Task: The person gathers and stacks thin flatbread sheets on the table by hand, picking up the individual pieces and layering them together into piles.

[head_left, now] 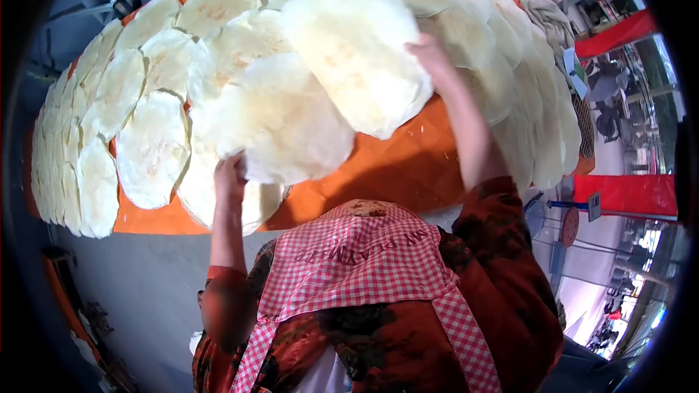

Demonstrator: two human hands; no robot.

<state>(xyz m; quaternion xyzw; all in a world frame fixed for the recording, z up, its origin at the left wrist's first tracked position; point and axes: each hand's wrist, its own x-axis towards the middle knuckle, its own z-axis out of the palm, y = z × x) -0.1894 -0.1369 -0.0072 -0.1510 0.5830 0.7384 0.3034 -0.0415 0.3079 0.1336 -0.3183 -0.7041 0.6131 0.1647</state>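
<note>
Reaching forward from the near side, the person's 2 bare arms spread over the orange surface (400, 175). The left hand (232, 167) is low and close to the body, its forearm pointing almost straight away, knuckles up. Its grip is narrow, fingertips pinching the near left edge of the near flatbread (280, 120). The right hand (429, 57) is farther out, the forearm slanting away and inward to the left; its grip is closed on the right edge of the far flatbread (357, 58), and its fingers are slightly blurred.

The far flatbread lies at the middle of the view, an elongated oval whose long axis runs diagonally, from the far left to a near right end over the orange covering. The near flatbread is just nearer and to the left, thin and broad, its long axis roughly left to right; its far right part meets the far flatbread in view, and whether the 2 touch I cannot tell.

Overlapping flatbreads (153, 149) cover the left part, and more overlapping rounds (535, 116) lie at the right. Below is a pink checked apron (349, 255) over red, dark-patterned sleeves (495, 247).
</note>
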